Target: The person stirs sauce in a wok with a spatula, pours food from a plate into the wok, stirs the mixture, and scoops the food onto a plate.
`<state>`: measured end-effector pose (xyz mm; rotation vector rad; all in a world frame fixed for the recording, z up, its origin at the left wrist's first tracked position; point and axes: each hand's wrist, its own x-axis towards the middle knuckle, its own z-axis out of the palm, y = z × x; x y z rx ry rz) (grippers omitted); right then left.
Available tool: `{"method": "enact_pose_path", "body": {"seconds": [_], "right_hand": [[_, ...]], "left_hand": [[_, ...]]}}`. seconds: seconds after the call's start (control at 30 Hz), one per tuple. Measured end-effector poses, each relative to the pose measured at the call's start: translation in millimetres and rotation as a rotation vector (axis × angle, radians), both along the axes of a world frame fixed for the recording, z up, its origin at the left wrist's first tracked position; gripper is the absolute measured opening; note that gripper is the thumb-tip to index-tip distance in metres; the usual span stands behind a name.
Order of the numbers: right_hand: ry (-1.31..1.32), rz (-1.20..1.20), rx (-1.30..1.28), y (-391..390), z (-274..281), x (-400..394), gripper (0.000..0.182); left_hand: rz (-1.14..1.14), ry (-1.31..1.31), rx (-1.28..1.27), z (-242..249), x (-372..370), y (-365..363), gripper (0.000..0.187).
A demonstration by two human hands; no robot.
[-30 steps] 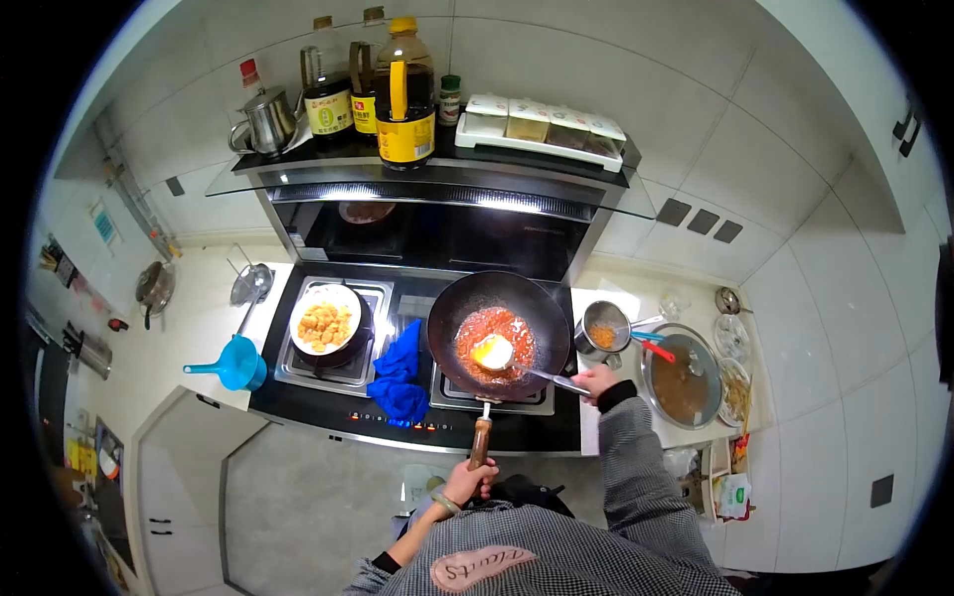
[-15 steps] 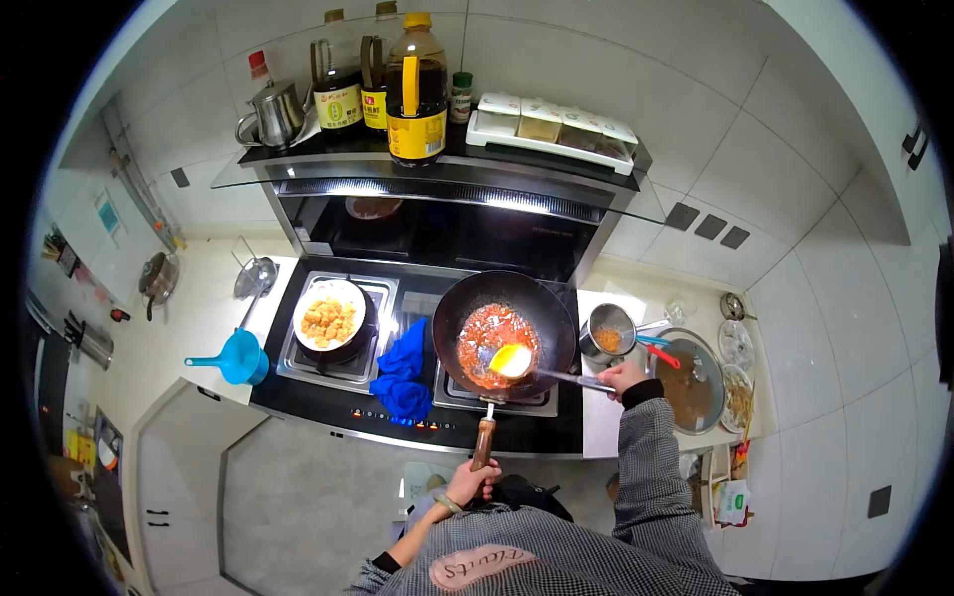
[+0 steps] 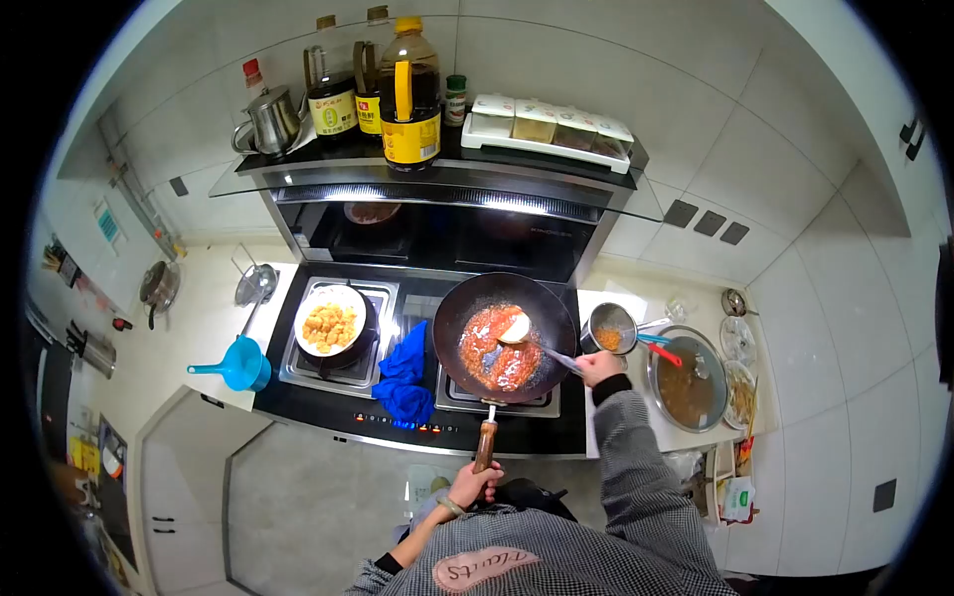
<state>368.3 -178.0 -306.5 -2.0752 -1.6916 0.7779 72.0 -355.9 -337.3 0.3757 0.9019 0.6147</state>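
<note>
My left hand (image 3: 473, 485) is wrapped round the wooden handle (image 3: 485, 445) of a dark wok (image 3: 454, 326). The wok sits on the right burner with bubbling red sauce (image 3: 513, 369) in its middle. To the right of the wok, my right hand (image 3: 600, 369) grips the handle of a ladle (image 3: 517, 329), whose round bowl is in the sauce. On the left burner a white bowl (image 3: 307, 310) holds golden fried pieces (image 3: 330, 326). A blue cloth (image 3: 403, 377) lies between the two burners.
Right of the stove are a metal pot (image 3: 609, 316) and a large steel basin (image 3: 686, 397) with liquid. A blue strainer-like scoop (image 3: 243, 366) stands on the left counter. Bottles (image 3: 410, 109) and a seasoning box (image 3: 547, 129) line the shelf above.
My right hand has shifted slightly left and up with the ladle, whose bowl now looks white instead of yellow. The red sauce has spread differently. My left hand keeps its hold.
</note>
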Motion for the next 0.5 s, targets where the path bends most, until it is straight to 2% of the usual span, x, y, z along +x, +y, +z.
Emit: {"method": "enact_pose_path", "body": {"seconds": [0.07,0.1,0.17,0.23,0.33,0.43,0.5], "right_hand": [[0.061,-0.037,-0.055,-3.3,5.1,-20.3,0.023],[0.115,0.056,-0.135,-3.6,11.6,-12.8,0.021],[0.122,0.054,-0.242,-13.6,42.8,5.0,0.018],[0.108,0.013,-0.276,-13.6,47.6,18.4,0.014],[-0.057,0.048,0.068,-9.4,35.6,13.0,0.025],[-0.064,0.027,0.132,-15.5,41.5,-29.0,0.024],[-0.066,0.069,0.222,-19.6,32.8,-17.0,0.023]], "left_hand": [[-0.006,-0.004,0.000,-2.9,-0.3,-0.6,0.016],[-0.006,-0.011,0.000,-3.6,-1.5,0.9,0.016],[0.000,-0.013,0.007,-0.9,-1.9,0.6,0.016],[0.002,-0.019,0.009,-0.5,-1.3,0.8,0.016],[0.003,-0.011,-0.004,-0.7,0.2,-0.9,0.016],[-0.004,-0.005,-0.017,0.3,-0.9,1.0,0.016],[-0.022,0.025,0.015,1.6,-2.1,1.3,0.017]]}}
